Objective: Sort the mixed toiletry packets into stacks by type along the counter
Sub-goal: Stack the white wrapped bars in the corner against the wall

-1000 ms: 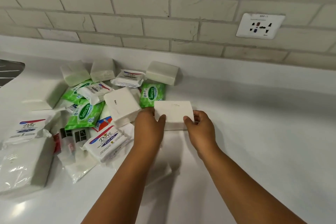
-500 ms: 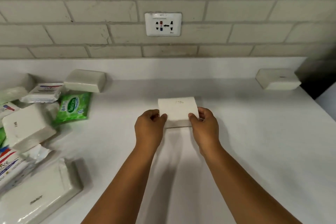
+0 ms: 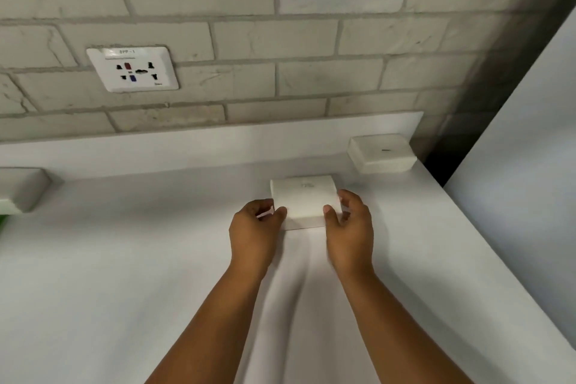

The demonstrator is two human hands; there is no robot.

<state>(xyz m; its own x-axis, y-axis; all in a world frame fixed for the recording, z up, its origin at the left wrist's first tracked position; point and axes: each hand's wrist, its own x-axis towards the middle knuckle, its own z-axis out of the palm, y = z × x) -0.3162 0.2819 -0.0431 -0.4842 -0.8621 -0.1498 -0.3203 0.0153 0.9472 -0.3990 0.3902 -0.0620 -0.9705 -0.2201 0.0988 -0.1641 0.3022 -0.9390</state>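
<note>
Step in hand: carrying one plain white packet (image 3: 304, 198) toward far right corner of surface (image 3: 124, 259). Left hand (image 3: 254, 229) and right hand (image 3: 349, 224) pinch its near corners, packet slightly raised, mid-surface. Matching white packet (image 3: 381, 153) sits at far right corner. Next move, likely: set held packet squarely on that one, then release both grips.
</note>
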